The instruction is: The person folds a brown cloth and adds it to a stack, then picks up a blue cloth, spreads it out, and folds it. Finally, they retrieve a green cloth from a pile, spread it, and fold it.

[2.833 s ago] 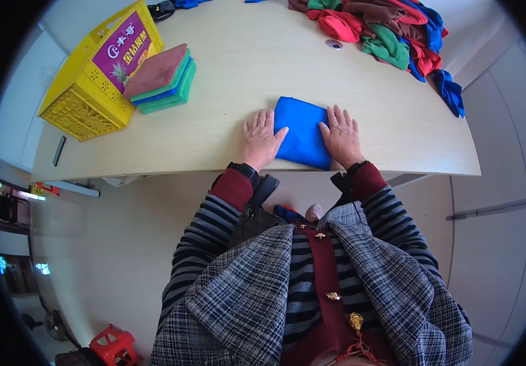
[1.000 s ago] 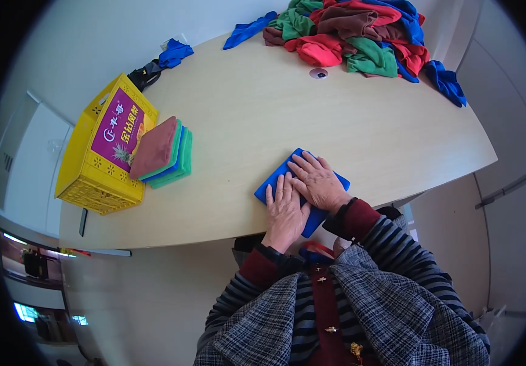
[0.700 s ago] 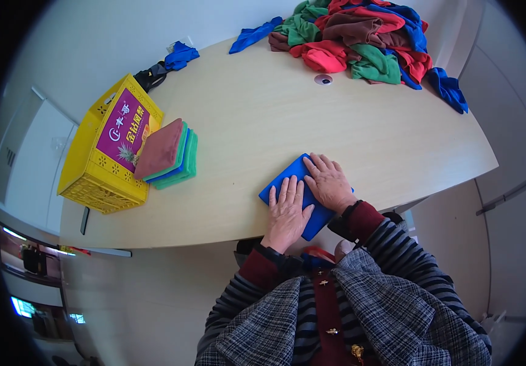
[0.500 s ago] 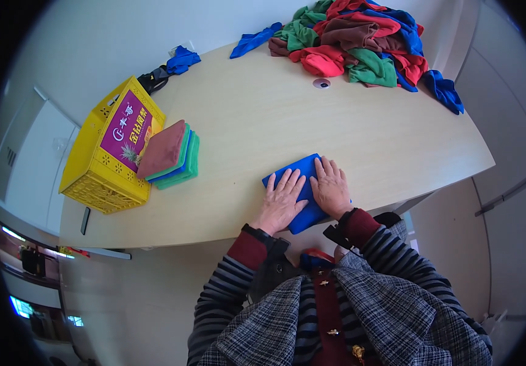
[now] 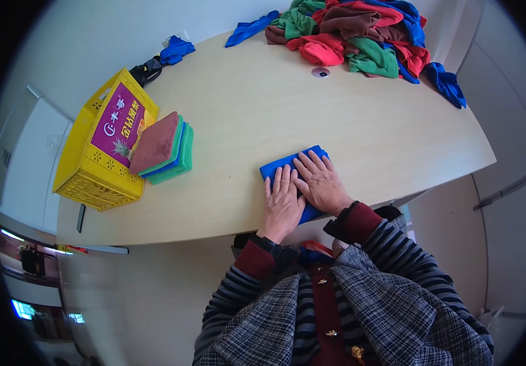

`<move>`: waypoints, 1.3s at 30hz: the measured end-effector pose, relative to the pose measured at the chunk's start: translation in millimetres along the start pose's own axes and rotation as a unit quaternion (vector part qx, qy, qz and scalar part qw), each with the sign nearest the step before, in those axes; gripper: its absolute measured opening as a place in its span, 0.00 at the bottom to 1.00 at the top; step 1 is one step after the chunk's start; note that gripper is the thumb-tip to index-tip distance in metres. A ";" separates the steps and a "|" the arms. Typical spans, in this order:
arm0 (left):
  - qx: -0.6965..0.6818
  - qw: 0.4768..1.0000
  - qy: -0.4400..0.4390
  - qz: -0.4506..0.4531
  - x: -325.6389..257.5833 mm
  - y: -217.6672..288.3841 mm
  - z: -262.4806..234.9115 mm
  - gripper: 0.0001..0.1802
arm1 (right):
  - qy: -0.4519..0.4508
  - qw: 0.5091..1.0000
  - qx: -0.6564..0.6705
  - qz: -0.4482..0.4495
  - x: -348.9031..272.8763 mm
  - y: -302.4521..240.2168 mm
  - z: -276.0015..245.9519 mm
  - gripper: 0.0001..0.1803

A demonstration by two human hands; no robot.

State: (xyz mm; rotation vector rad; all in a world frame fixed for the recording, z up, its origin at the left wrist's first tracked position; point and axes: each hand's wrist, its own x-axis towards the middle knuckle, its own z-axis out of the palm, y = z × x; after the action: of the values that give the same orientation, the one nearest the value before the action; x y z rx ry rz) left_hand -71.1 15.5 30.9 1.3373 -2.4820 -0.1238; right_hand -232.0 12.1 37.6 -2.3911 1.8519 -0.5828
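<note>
A folded blue cloth point(image 5: 279, 165) lies near the front edge of the table, partly covered by both of my hands. My left hand point(image 5: 283, 204) rests flat on its left part, fingers stretched out and pointing away from me. My right hand point(image 5: 324, 183) lies flat across the right part, its fingers angled up to the left. The two hands touch or nearly touch at the middle of the cloth. To the left stands a stack of folded cloths point(image 5: 158, 145), brown on top with green and blue below, leaning by the yellow crate.
A yellow plastic crate point(image 5: 86, 183) with a purple label stands at the table's left. Crumpled red, green, blue and brown cloths point(image 5: 354, 36) are heaped at the back right. A blue cloth point(image 5: 177, 50) and a black item point(image 5: 147, 72) lie at the back left. A round cable hole point(image 5: 320, 72) sits near the heap.
My right hand has moved left over the blue cloth, closer to my left hand, and turned inward. The cloth has shifted slightly away from me. The whole view has moved a little.
</note>
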 end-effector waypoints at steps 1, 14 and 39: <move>0.000 1.000 -0.005 -0.001 -0.5 0.5 0.5 0.37 | -0.003 1.000 -0.007 0.006 -1.5 2.5 1.3 0.32; 0.008 1.000 0.009 -0.005 1.6 -7.5 -0.8 0.37 | 0.018 0.997 -0.023 0.067 -3.7 21.4 2.8 0.32; -0.001 0.996 0.039 -0.076 -14.7 -12.4 1.9 0.34 | 0.043 0.997 -0.061 0.027 -14.5 -1.9 2.8 0.33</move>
State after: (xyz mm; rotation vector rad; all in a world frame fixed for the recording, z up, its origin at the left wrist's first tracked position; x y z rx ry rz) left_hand -54.2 20.5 22.8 1.4999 -2.3158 -0.1064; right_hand -232.3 25.9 31.7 -2.4165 2.0367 -0.5941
